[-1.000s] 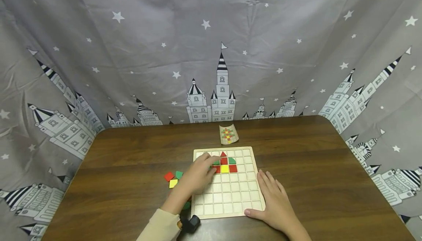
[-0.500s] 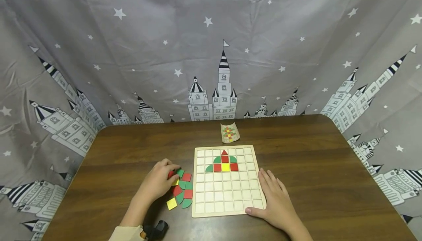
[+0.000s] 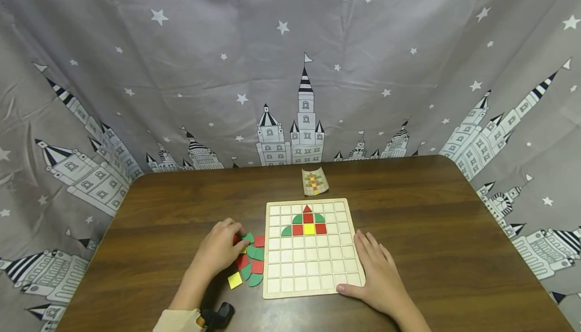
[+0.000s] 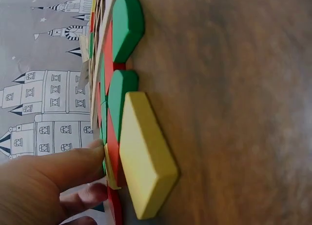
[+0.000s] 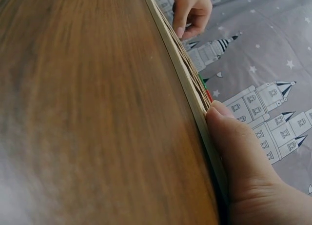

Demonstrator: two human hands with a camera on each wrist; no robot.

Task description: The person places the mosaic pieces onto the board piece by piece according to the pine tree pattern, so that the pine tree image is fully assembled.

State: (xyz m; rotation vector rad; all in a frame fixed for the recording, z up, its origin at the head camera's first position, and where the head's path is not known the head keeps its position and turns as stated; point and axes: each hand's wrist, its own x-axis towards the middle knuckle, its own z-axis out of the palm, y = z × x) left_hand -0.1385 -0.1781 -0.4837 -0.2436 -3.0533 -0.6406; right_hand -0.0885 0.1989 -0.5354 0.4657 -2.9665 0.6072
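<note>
My left hand [image 3: 221, 247] is at the loose tiles left of the board, its fingertips over a red tile and a green quarter-round tile [image 3: 248, 237]. In the left wrist view its thumb [image 4: 83, 164] touches the tiles' edges; I cannot tell whether it pinches one. Closer to that camera lies a yellow square tile [image 4: 145, 154]. My right hand [image 3: 379, 276] rests along the right edge of the wooden grid board [image 3: 317, 284], fingers extended, thumb at the front corner. Set in the board are a red triangle [image 3: 307, 209], red squares, a yellow square [image 3: 309, 229] and green quarter-rounds.
A small curled pattern card [image 3: 314, 181] with a tree-like coloured design lies behind the board. Several red and green tiles [image 3: 256, 267] lie against the board's left side. A grey curtain [image 3: 204, 69] printed with castles and stars hangs behind the brown table [image 3: 431, 211].
My left hand has moved from the board's upper left to the loose tiles, leaving a green quarter-round in the grid. Some loose tiles have shifted slightly towards the board. My right hand stays put.
</note>
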